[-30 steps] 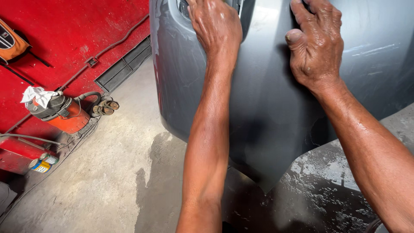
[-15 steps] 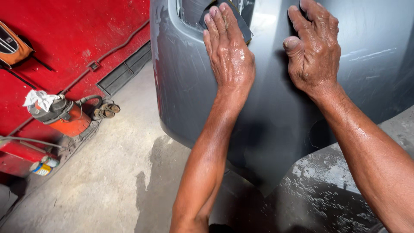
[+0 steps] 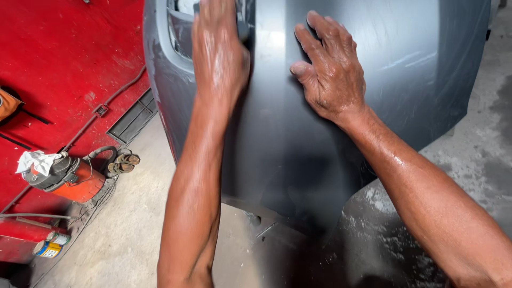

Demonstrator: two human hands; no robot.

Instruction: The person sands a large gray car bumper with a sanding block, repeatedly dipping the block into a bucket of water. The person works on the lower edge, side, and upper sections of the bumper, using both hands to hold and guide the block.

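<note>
A large grey car body panel [image 3: 373, 69] stands upright in front of me, its surface dull and wet. My left hand [image 3: 218, 53] is motion-blurred and presses a dark sanding pad [image 3: 243, 28] flat against the panel's upper part, beside a cut-out opening [image 3: 178, 32]. Only an edge of the pad shows past the hand. To its right, my right hand [image 3: 330, 74] lies flat on the panel with fingers spread and holds nothing. Both forearms look wet.
A red painted surface [image 3: 64, 69] with a cable and a vent fills the left. Below it lie an orange and grey machine [image 3: 69, 178] with a white rag on top, a hose, a pair of sandals [image 3: 121, 162] and a small can [image 3: 47, 248]. The concrete floor [image 3: 122, 234] is wet under the panel.
My left hand slid down the panel with the pad, then back up a little. My right hand stayed pressed in about the same spot.
</note>
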